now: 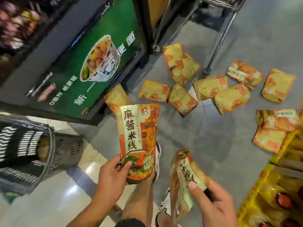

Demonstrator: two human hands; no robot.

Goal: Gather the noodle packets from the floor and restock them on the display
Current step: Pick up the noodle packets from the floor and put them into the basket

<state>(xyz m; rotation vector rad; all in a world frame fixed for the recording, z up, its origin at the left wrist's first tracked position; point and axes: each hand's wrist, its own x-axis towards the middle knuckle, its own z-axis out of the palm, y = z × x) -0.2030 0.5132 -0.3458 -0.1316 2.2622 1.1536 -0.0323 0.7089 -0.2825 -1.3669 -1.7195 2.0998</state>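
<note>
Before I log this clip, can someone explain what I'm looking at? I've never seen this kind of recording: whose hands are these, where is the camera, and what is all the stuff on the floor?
There is no machine here. A person wears one wide-angle camera on the head, looking forward and down, so you see their own two bare hands, legs and shoes.

The left hand has a grip on the bottom edge of an upright noodle packet, printed front facing the camera. The right hand holds a second packet, tilted and blurred.

On the grey floor lie about a dozen more orange packets, scattered, some overlapping. A green display panel showing a noodle bowl stands at left, a dark basket at lower left, and yellow shelving at right.
</note>
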